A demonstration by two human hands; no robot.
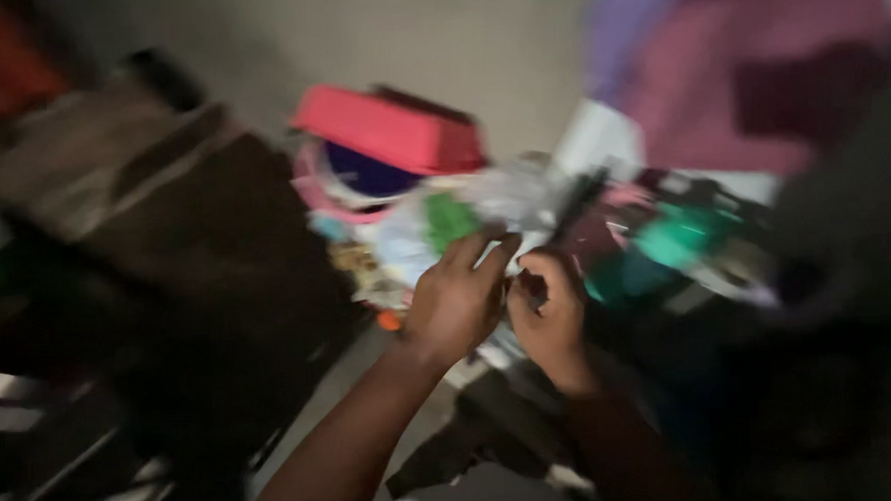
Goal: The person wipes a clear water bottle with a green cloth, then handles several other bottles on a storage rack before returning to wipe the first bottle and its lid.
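**Head view: both hands at a dim, cluttered heap**

Head view is heavily motion-blurred and the room is dark. A bare pale wall (456, 40) fills the upper middle. A pale strip of floor (356, 385) runs below your arms.

Your left hand (455, 298) is raised with the fingers (485, 247) stretched forward and close together, mostly open, the tips touching a crumpled clear plastic wrap (509, 203). Whether it actually pinches the wrap, you cannot tell. Your right hand (548, 311) sits just beside it, curled into a loose fist around something small and dark; the blur hides what it is.

The wrap lies on top of a heap of mixed items straight ahead of your hands, with a green patch (449, 220) showing through it.

Above the heap, a red plastic container (390, 131) rests tilted, with a dark blue item (367, 172) beneath it. A teal item (680, 235) lies to the right. Pink and purple cloth (748, 57) hangs at upper right. A dark brown bulk (220, 250) stands at left, indistinct.
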